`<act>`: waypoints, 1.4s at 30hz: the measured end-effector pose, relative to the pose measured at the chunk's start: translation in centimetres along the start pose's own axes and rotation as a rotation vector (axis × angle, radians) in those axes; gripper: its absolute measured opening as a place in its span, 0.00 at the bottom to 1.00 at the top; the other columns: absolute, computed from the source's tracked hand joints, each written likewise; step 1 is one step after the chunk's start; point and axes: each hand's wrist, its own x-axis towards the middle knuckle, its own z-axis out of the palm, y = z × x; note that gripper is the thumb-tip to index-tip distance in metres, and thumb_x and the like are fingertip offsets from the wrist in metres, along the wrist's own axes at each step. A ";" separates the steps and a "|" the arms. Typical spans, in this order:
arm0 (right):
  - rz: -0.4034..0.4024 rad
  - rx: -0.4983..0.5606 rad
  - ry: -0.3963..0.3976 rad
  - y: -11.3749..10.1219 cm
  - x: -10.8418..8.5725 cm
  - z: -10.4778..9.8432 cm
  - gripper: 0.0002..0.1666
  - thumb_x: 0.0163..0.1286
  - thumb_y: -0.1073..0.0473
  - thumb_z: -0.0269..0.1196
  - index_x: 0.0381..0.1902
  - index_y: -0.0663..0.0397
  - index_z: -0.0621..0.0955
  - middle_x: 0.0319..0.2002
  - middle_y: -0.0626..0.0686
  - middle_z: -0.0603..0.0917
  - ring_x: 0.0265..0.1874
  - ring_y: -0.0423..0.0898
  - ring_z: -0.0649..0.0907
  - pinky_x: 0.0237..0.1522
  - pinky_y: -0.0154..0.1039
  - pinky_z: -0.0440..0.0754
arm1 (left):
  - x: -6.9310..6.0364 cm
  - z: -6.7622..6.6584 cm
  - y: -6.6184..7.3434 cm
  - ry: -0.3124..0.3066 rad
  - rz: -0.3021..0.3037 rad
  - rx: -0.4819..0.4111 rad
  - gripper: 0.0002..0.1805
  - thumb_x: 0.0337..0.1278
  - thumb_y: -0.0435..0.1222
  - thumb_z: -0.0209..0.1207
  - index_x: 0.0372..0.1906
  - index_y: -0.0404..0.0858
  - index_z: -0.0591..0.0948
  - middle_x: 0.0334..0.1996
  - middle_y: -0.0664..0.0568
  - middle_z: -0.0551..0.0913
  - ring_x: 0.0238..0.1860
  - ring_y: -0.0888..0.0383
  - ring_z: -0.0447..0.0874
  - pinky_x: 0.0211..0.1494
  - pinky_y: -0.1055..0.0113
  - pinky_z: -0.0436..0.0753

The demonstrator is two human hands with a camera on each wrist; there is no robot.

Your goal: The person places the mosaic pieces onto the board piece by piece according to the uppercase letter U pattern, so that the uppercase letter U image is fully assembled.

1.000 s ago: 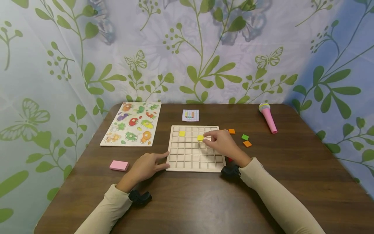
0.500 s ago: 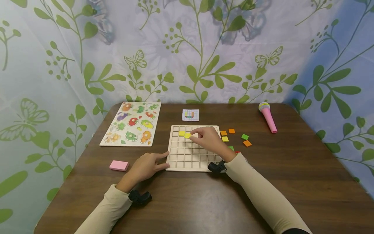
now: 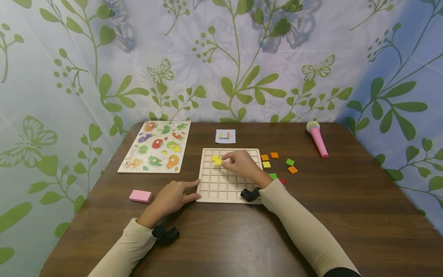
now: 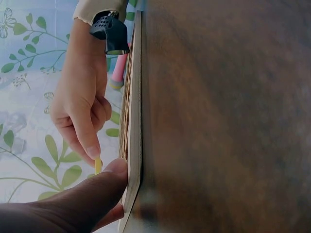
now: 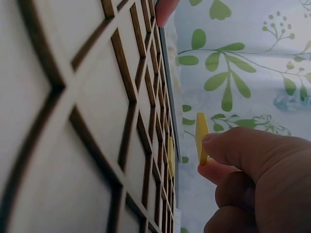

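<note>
My right hand [image 3: 241, 164] pinches a yellow square tile [image 5: 201, 138] between thumb and forefinger, above the upper left part of the wooden grid board [image 3: 225, 194]. In the right wrist view a gap shows between that tile and the board. Another yellow tile [image 3: 215, 157] lies in a cell near the board's top left corner. The left hand [image 3: 173, 196] rests at the board's left edge, with extended thumb and forefinger touching it; its thumb [image 4: 116, 166] is seen against the edge in the left wrist view.
Right of the board lie orange tiles [image 3: 274, 155], a yellow tile [image 3: 266, 164], green tiles [image 3: 290, 162] and a red tile [image 3: 282, 181]. Behind it is a small pattern card [image 3: 225, 136]. A vegetable puzzle board [image 3: 155, 148], a pink block [image 3: 140, 196] and a pink toy microphone [image 3: 318, 140] stand around.
My right hand has moved left across the board with the yellow tile, bringing it near the placed yellow one. The left hand has stayed at the board's edge.
</note>
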 end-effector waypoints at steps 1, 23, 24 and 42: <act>-0.002 0.005 0.001 0.0 0.1 0.1 0.15 0.71 0.52 0.67 0.51 0.51 0.89 0.16 0.45 0.75 0.13 0.40 0.65 0.25 0.38 0.68 | 0.0 0.0 0.0 -0.003 -0.002 0.001 0.33 0.63 0.53 0.66 0.72 0.50 0.76 0.14 0.58 0.70 0.17 0.63 0.61 0.22 0.66 0.64; -0.043 -0.057 0.009 -0.1 0.7 1.6 0.13 0.73 0.55 0.66 0.51 0.53 0.89 0.17 0.43 0.76 0.15 0.40 0.69 0.22 0.36 0.68 | 0.2 0.1 0.0 0.009 0.007 0.007 0.34 0.63 0.53 0.67 0.72 0.49 0.76 0.13 0.59 0.68 0.16 0.63 0.59 0.22 0.66 0.62; -0.047 -0.059 0.011 -0.1 0.7 1.6 0.13 0.73 0.55 0.66 0.51 0.53 0.89 0.17 0.43 0.77 0.15 0.40 0.69 0.22 0.36 0.68 | 0.2 0.1 -0.1 0.011 0.008 0.007 0.33 0.63 0.53 0.67 0.71 0.49 0.76 0.13 0.59 0.68 0.16 0.63 0.59 0.22 0.66 0.62; -0.070 -0.104 0.010 0.1 0.6 1.9 0.12 0.73 0.55 0.67 0.50 0.51 0.89 0.16 0.42 0.75 0.15 0.39 0.68 0.24 0.36 0.66 | 0.1 0.2 -0.2 0.025 0.044 -0.004 0.33 0.64 0.52 0.66 0.71 0.46 0.77 0.13 0.61 0.65 0.16 0.64 0.56 0.22 0.66 0.61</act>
